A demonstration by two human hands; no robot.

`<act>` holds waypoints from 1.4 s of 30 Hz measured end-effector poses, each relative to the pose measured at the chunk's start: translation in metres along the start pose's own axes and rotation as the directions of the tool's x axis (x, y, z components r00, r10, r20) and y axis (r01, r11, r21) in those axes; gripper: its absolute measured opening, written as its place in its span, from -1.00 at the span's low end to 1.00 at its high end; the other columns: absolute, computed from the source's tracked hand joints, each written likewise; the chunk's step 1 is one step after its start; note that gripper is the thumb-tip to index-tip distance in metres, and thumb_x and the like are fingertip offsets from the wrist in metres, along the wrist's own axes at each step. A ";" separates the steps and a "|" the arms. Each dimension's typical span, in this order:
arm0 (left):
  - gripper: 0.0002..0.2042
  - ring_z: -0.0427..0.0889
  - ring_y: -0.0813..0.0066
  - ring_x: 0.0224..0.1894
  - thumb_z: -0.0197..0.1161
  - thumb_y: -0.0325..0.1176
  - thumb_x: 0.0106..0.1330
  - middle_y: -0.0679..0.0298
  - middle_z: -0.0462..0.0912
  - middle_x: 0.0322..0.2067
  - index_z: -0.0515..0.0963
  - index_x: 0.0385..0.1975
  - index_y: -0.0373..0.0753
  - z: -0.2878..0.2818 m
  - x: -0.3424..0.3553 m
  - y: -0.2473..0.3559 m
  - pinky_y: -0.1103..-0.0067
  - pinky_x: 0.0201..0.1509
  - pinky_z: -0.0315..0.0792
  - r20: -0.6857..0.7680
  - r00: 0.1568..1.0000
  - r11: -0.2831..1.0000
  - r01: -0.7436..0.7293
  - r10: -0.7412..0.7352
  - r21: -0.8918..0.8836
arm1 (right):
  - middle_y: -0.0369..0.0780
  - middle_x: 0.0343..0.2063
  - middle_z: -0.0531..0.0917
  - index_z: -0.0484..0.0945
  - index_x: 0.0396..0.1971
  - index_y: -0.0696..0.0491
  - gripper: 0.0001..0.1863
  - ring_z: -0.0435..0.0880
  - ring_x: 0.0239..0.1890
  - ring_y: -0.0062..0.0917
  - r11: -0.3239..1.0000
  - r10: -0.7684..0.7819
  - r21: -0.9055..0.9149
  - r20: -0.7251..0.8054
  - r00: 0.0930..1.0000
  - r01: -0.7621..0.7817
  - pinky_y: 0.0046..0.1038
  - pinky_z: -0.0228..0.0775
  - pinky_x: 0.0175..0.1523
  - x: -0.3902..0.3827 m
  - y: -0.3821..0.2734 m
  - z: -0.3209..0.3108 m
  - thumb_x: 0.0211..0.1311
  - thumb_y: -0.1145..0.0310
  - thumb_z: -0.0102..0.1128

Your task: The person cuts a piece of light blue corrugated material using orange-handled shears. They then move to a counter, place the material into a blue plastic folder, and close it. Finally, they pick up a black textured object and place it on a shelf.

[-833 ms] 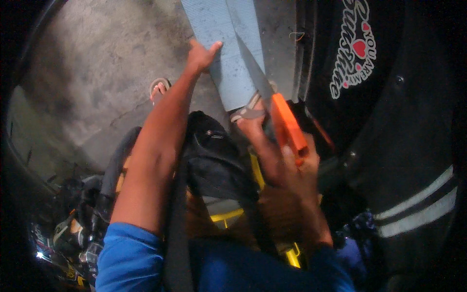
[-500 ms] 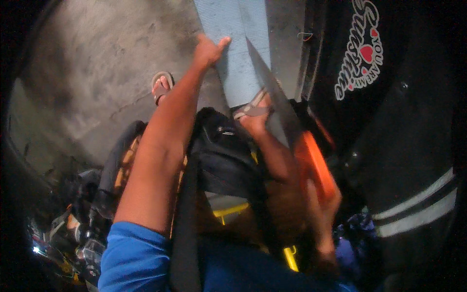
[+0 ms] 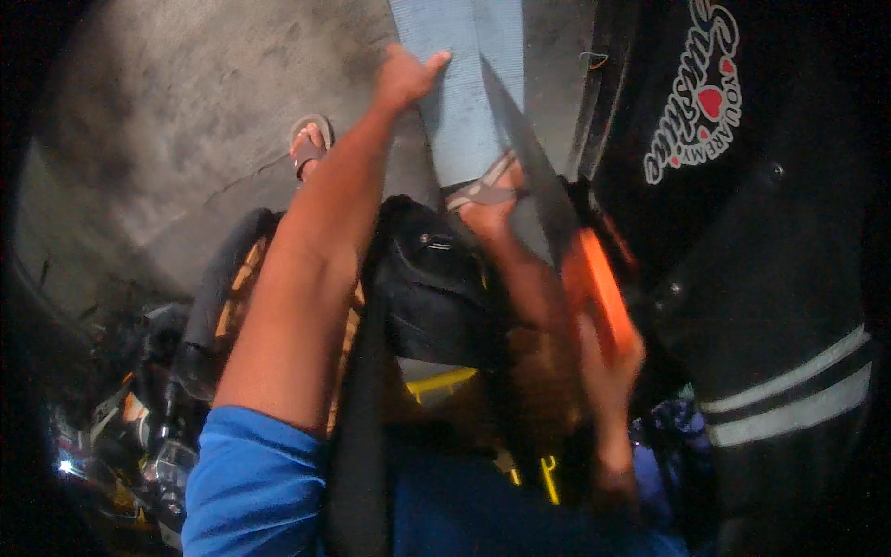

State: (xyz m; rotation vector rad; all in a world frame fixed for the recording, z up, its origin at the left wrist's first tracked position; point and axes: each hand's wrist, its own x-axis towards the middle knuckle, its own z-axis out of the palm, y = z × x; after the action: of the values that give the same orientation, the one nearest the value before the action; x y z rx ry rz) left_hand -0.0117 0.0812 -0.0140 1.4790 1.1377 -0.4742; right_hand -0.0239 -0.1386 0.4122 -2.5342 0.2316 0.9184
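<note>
A hand saw (image 3: pixel 543 172) with a long grey blade and an orange handle (image 3: pixel 603 288) is held in my right hand (image 3: pixel 608 362), whose fingers are closed round the handle. Its blade slants up and leftward, the narrow tip over a light blue ribbed panel (image 3: pixel 455 121). Along the panel's left edge my left hand (image 3: pixel 408 79) is closed, thumb on top; its other fingers are partly hidden. A thin line runs up the panel from near the blade tip. Whether the teeth touch the panel, I cannot tell.
My sandalled feet (image 3: pixel 311 139) stand on rough grey concrete (image 3: pixel 204 93), one beside the panel's near end. A black bag (image 3: pixel 432 278) hangs at my front. To the right is a black cover (image 3: pixel 742 241) with grey stripes and a heart print. Dark clutter (image 3: pixel 167 427) lies at lower left.
The whole scene has shifted slightly upward in view, panel and saw together. Both hands keep the same hold; any saw stroke is too small to make out.
</note>
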 end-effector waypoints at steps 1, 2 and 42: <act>-0.02 0.62 -0.11 -0.02 0.38 0.25 0.05 -0.31 0.54 -0.03 0.15 0.11 -0.60 0.004 -0.002 0.003 0.27 0.03 0.53 0.009 1.000 1.000 -0.001 0.000 0.012 | -0.17 -0.29 0.70 0.58 -0.11 0.25 -0.69 0.67 -0.24 -0.50 1.000 0.007 0.010 0.013 1.000 -0.007 -0.44 0.49 -0.10 0.037 0.010 0.036 0.25 0.34 0.26; -0.02 0.62 -0.11 -0.01 0.39 0.24 0.05 -0.31 0.54 -0.02 0.14 0.13 -0.59 0.006 -0.004 0.009 0.27 0.05 0.52 0.011 1.000 1.000 -0.004 0.004 0.012 | -0.16 -0.33 0.70 0.59 -0.14 0.24 -0.71 0.67 -0.27 -0.50 1.000 0.002 0.013 0.025 1.000 -0.002 -0.43 0.49 -0.12 0.075 0.017 0.065 0.26 0.34 0.26; 0.03 0.55 -0.13 0.10 0.36 0.29 0.03 -0.33 0.50 0.03 0.13 0.12 -0.63 -0.003 -0.004 0.007 0.27 0.18 0.42 -0.003 0.999 0.998 -0.049 0.049 0.034 | -0.12 -0.11 0.68 0.59 0.00 0.17 -0.63 0.65 -0.06 -0.53 0.987 0.104 -0.128 0.010 0.995 -0.102 -0.45 0.45 0.08 -0.049 -0.020 -0.037 0.20 0.38 0.28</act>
State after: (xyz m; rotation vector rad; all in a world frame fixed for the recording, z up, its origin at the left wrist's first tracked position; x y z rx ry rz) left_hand -0.0085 0.0836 -0.0061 1.5349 1.0985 -0.4589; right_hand -0.0346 -0.1371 0.4757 -2.6510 0.3107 1.0237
